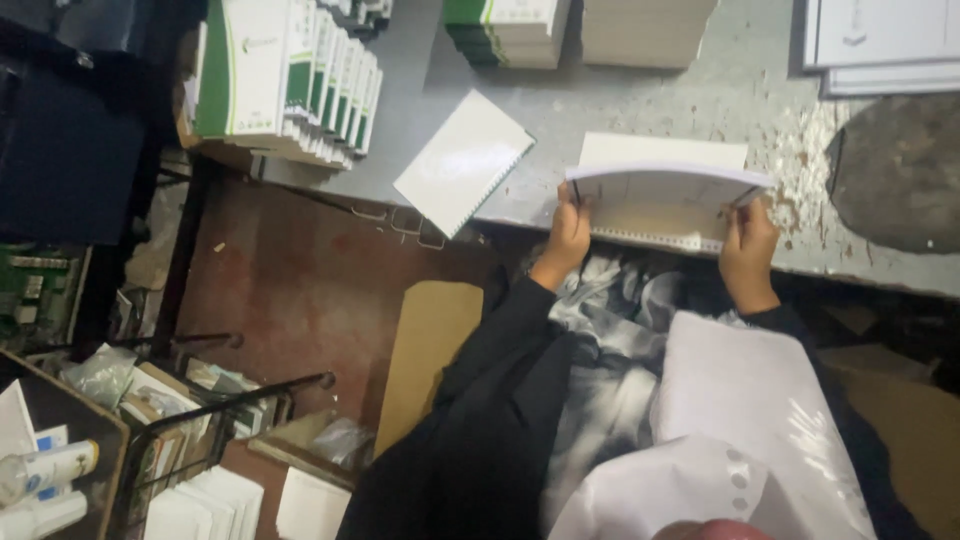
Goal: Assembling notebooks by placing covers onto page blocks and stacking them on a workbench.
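Observation:
My left hand (568, 233) grips the left end of a white stack of punched sheets (660, 190) held up at the grey table's near edge. My right hand (748, 250) grips the right end of the same stack. A row of small holes runs along the stack's lower edge. Behind the stack a white sheet (662, 150) lies flat on the table. A white punched pad (462, 162) lies tilted on the table to the left of my hands.
Stacks of green and white booklets (290, 80) stand at the table's (720, 90) far left, more piles at the back. White sheets (880, 45) lie top right. A dark round patch (900, 170) marks the right side. A brown card (432, 345), metal rack (210, 410) and bottles (45, 470) sit lower left.

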